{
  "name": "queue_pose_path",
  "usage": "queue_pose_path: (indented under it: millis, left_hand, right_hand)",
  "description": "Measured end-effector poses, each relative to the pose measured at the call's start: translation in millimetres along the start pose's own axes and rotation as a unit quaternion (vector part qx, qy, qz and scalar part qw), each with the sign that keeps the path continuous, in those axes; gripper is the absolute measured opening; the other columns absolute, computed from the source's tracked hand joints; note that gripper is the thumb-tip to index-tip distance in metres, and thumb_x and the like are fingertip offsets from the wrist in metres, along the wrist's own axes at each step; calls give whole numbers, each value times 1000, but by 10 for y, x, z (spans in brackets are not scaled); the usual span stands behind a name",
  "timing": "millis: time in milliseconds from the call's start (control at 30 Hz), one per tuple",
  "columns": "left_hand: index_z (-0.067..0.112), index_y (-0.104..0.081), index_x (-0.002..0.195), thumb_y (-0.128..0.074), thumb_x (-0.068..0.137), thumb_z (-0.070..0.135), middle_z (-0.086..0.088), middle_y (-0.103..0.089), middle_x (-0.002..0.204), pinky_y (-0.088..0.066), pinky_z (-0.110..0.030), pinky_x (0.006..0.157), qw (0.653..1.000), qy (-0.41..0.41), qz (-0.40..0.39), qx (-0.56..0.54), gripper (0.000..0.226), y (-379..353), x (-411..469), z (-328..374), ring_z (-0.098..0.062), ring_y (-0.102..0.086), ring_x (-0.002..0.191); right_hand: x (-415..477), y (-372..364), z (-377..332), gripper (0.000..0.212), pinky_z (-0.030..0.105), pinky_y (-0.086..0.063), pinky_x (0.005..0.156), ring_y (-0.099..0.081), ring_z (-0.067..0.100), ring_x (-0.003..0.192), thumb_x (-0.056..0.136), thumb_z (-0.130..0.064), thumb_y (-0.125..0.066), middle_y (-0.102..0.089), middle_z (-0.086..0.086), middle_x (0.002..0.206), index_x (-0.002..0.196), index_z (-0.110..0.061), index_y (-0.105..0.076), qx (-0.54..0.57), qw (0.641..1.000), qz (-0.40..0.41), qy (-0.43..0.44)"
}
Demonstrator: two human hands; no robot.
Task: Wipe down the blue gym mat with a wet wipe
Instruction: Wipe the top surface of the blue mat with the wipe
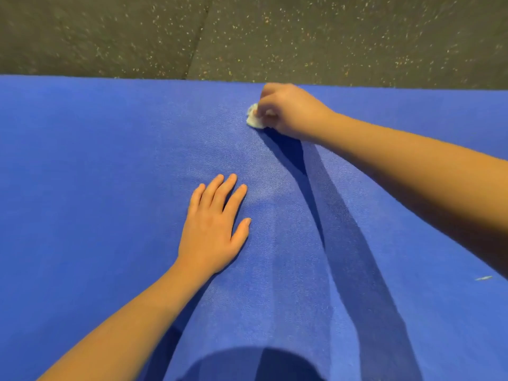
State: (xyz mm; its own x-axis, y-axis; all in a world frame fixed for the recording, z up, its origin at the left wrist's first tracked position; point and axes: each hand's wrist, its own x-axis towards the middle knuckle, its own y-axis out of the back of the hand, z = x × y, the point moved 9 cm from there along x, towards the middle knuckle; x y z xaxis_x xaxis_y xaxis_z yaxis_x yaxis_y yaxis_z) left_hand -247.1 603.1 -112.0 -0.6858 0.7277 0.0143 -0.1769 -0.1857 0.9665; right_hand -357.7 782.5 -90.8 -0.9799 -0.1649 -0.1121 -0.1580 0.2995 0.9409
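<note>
Two bare hands are out over the blue gym mat (96, 174), which fills the frame from the lower edge up to about a quarter of the way down from the top. The right hand (288, 110) is up at the top centre, right by the mat's far edge, fingers curled round a crumpled white wet wipe (254, 116) and pressing it onto the blue surface. The left hand (215, 226) sits at centre frame, flat on the mat, fingers straight and slightly spread, gripping nothing. Dark shadows of the arms run down the mat between the two hands. Above the mat's far edge lies a dark speckled floor (330, 37). A small pale fleck (483, 278) shows at the right edge of the mat.
</note>
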Motion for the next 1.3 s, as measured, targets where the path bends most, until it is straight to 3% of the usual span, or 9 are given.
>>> queue_pose_path:
  millis: [133,300,467,667,833,1000,1067,1200,1300]
  left_hand:
    - [8,-51,136,-41,92,39,-12,-44,146,-17,-47,114,1000,0,-15,9,55,-20,27,11,-31,-33,137]
    - [6,-48,138,-37,93,39,-12,-40,148,-11,-43,115,998,53,-14,-11,56,1,-143,-74,-28,-27,140]
    - [5,-46,140,-38,94,37,-13,-39,149,-13,-43,116,1000,27,-12,8,57,-7,-253,-86,-29,-28,140]
    - [5,-47,139,-39,94,37,-12,-40,149,-12,-42,117,1000,27,-7,6,56,14,-238,-74,-29,-29,140]
    - [5,-48,139,-39,93,37,-13,-41,148,-14,-43,116,999,30,-13,10,57,14,-245,-79,-29,-29,140]
    - [2,-51,133,-36,93,37,-15,-47,142,-27,-52,109,996,82,-26,21,56,72,-346,-65,-33,-38,132]
    - [0,-51,132,-35,93,37,-17,-48,139,-33,-53,106,994,103,-30,20,56,76,-558,-41,-36,-41,129]
    - [3,-42,141,-32,95,38,-15,-38,150,-19,-47,112,991,92,-70,61,59,-43,-832,-16,-31,-30,139]
    - [3,-43,140,-32,94,39,-16,-38,149,-20,-48,111,989,91,-88,79,60,-63,-798,-30,-31,-29,139]
  right_hand:
    - [-52,184,438,19,36,-37,68,-53,35,96,85,-4,-51,-53,18,108,98,1,-64,-9,972,89,-219]
    - [-423,-127,-377,24,39,-43,60,-55,33,79,87,-20,-49,-58,15,90,80,-5,-65,24,999,12,44]
    - [-563,40,261,17,35,-35,62,-50,35,90,85,-6,-50,-57,14,98,87,-3,-67,-2,970,130,-206]
    - [-921,-161,-523,21,27,-31,48,-55,30,66,85,-19,-62,-55,12,76,69,-6,-55,26,997,47,50]
    - [-1027,-22,182,16,41,-44,70,-55,34,93,87,-11,-55,-60,15,104,101,-5,-60,62,955,151,-250]
    - [-1361,-372,-704,18,32,-39,50,-52,29,72,83,-19,-49,-51,9,82,87,-11,-65,72,996,15,51]
    - [-1339,-345,-544,10,29,-38,48,-53,29,73,83,-15,-59,-52,7,81,88,-13,-67,18,999,14,47]
    - [-1359,-181,-91,5,30,-32,52,-51,30,74,81,-8,-64,-51,10,79,76,-9,-64,61,973,154,-163]
    - [-1529,-394,-757,6,33,-42,52,-52,30,72,83,-13,-62,-53,10,80,81,-8,-64,85,992,92,3]
